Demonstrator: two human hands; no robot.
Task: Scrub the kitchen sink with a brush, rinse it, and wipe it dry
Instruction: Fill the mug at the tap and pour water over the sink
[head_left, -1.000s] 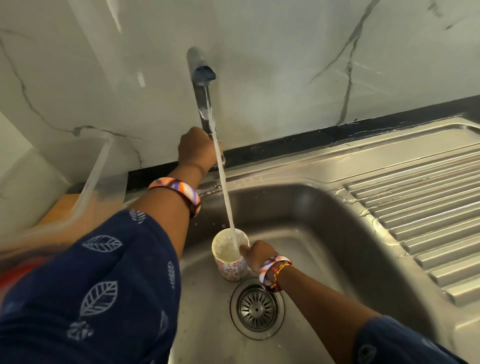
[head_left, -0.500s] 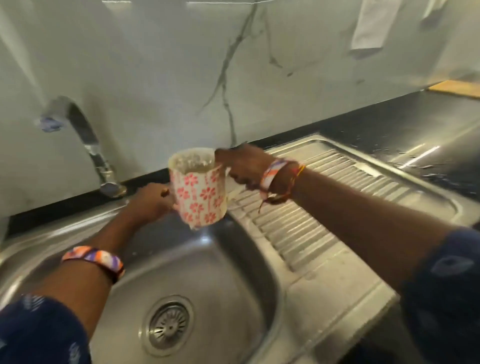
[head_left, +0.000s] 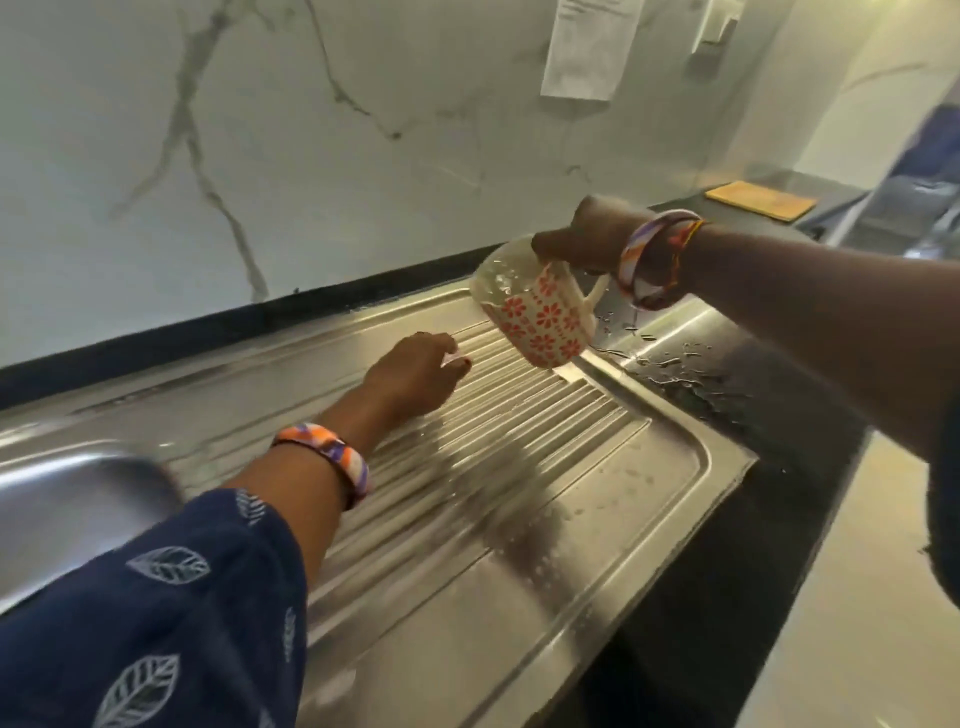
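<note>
The right hand (head_left: 582, 234) is closed around the rim and handle side of a mug (head_left: 535, 306), tipped steeply with its mouth toward the wall; the fingers are mostly hidden behind the mug. The mug is ceramic, cream with red flower prints, and water shows at its mouth. The left hand (head_left: 415, 379) hovers low over the drainboard (head_left: 519, 467), fingers loosely curled together; something small and pale sits at the fingertips, too blurred to identify, and contact with the steel cannot be confirmed. Each wrist carries a patterned bangle. The drainboard is ribbed stainless steel, wet and streaked, its near part blurred. The sink basin (head_left: 67, 499) is cut off at the left edge, partly covered by the dark leaf-printed sleeve (head_left: 156, 613). Droplets lie on the black counter (head_left: 727, 395) just beyond the steel rim. Behind stands a veined marble-look wall (head_left: 260, 130) with an illegible paper sheet (head_left: 587, 47). A flat yellowish board (head_left: 761, 200) lies well apart.
</note>
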